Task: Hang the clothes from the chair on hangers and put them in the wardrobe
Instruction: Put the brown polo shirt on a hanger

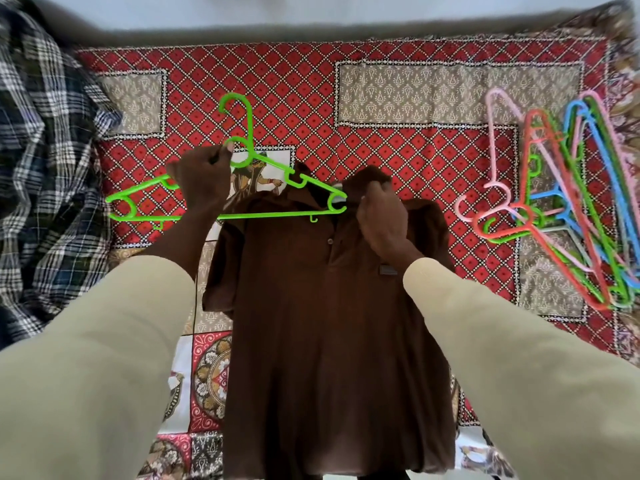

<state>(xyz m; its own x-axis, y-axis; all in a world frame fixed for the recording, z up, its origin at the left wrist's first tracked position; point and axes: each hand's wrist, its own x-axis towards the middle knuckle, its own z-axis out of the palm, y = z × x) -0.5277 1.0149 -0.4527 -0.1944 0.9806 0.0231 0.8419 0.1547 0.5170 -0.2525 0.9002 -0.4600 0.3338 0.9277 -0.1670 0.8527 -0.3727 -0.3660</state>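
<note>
A brown polo shirt (322, 323) hangs in front of me over the patterned bed cover, collar at the top. My right hand (381, 220) pinches the shirt's collar at its right side. My left hand (202, 181) grips a bright green plastic hanger (263, 161) near its neck, holding it level just above the collar. The hanger's right tip sits at the collar opening, next to my right hand. Its hook points away from me.
A pile of several coloured hangers (568, 199) lies on the right of the red patterned bed cover (398, 161). A dark plaid shirt (45, 161) lies crumpled at the left. A pale wall runs along the bed's far edge.
</note>
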